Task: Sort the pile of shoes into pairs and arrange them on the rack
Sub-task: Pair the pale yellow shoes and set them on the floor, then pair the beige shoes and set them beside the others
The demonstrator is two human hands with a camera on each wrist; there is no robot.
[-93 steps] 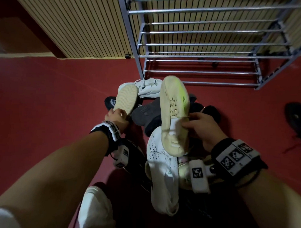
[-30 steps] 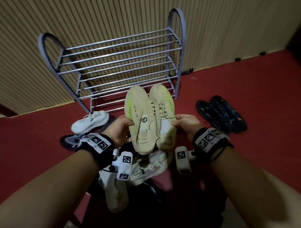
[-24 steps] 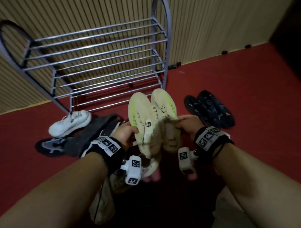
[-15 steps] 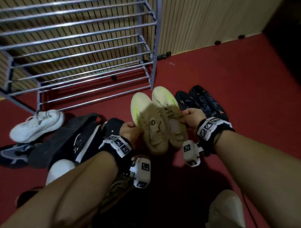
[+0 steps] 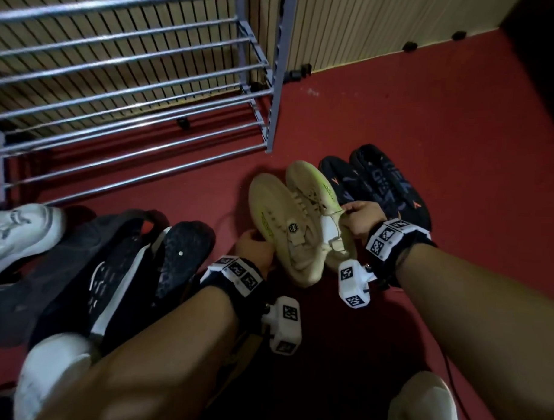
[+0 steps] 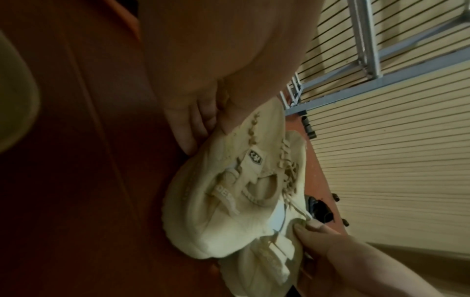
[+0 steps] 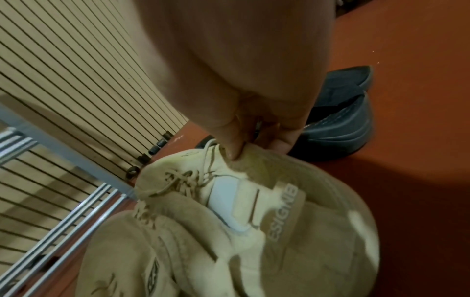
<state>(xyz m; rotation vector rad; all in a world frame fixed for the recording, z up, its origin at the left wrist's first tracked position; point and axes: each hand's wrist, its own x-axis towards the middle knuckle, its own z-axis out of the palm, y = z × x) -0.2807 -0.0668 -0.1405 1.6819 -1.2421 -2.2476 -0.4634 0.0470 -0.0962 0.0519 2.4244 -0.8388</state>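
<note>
1. The red floor [image 5: 398, 126] fills most of the head view, with a slatted beige wall [image 5: 354, 27] behind it.
2. The grey metal rack [image 5: 132, 88] stands against that wall at the upper left. No shoe is visible on its bars.
3. A pile of dark shoes [image 5: 132, 267] lies on the floor at the left, in front of the rack, with a white sneaker [image 5: 14, 235] at its far left edge. Only the head view shows these.
4. A pair of black shoes [image 5: 383, 185] lies side by side on the floor, just right of the beige pair.
5. The two beige sneakers [image 5: 300, 220] are side by side, touching, toes toward the rack. I cannot tell if they rest on the floor.
6. The left hand [image 5: 255, 246] grips the left sneaker at its outer side; the left wrist view shows the fingers [image 6: 188, 128] curled against it.
7. The right hand [image 5: 360, 219] pinches the right sneaker; only the right wrist view shows the thumb and fingers [image 7: 234, 144] closed on its collar.
</note>
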